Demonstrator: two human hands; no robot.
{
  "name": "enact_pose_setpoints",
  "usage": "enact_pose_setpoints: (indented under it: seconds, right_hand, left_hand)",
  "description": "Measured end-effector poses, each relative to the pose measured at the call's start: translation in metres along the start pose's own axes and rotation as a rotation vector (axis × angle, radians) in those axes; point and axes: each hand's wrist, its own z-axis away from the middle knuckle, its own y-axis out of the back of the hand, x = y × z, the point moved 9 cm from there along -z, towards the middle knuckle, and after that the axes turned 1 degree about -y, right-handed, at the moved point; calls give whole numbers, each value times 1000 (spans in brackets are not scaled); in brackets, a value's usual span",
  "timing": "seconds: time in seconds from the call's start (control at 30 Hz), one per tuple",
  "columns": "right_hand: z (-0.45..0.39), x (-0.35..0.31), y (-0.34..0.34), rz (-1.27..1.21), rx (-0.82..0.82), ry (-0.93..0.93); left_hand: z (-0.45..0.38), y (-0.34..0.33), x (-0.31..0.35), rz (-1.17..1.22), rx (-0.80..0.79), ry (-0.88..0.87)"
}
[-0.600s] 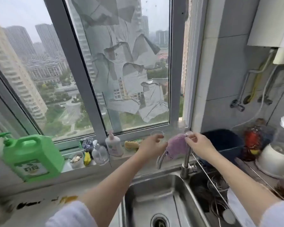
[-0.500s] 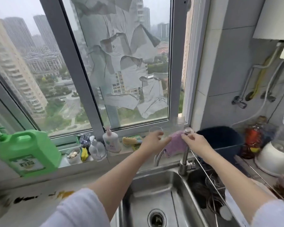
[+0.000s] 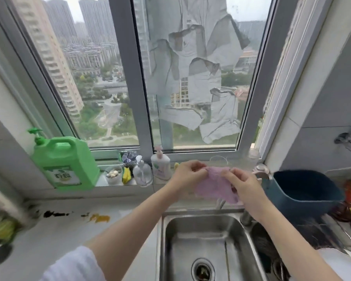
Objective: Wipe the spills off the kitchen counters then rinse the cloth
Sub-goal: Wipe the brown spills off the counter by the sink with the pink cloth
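Head view: cloth (image 3: 217, 184) hangs spread above the sink (image 3: 203, 240) at 12 o'clock, just in front of the sill. Left hand (image 3: 187, 175) fingers pinch its top left edge, right hand (image 3: 241, 183) fingers pinch the top right. My read: light, limp, likely damp, sags without support, so hold by the corners or bunch it for wiping. Spills (image 3: 97, 218) sit on the desk at 9 o'clock, unwiped.
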Motion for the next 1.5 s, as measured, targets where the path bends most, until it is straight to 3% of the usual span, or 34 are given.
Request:
enact_pose_setpoints:
  seconds: [0.23, 0.47, 0.63, 0.7, 0.9, 1.07, 1.2, 1.3, 1.4, 1.5]
  right_hand:
    - [8, -7, -156, 42, -92, 80]
    - [71, 39, -384, -66, -360, -147]
    - [113, 69, -494, -136, -585, -353]
    - [123, 72, -526, -65, -687, -354]
    - [104, 91, -578, -19, -658, -414]
    - [84, 115, -611, -75, -754, -601]
    - [50, 158, -615, -112, -662, -712]
    - [0, 183, -594, 88, -479, -561]
    - [-47, 182, -579, 426, -368, -256]
    - [-83, 210, -604, 778, -411, 64]
  left_hand:
    - [90, 127, -68, 312, -84, 227]
    - [208, 266, -193, 370, -6, 403]
    - [258, 332, -262, 351, 70, 515]
    - [270, 357, -283, 328, 110, 532]
    - [273, 413, -336, 265, 300, 488]
    - [263, 431, -369, 213, 409, 519]
    - [244, 442, -400, 85, 442, 581]
    - [239, 444, -435, -47, 424, 678]
    - [235, 430, -467, -287, 184, 751]
    - [218, 424, -506, -526, -79, 743]
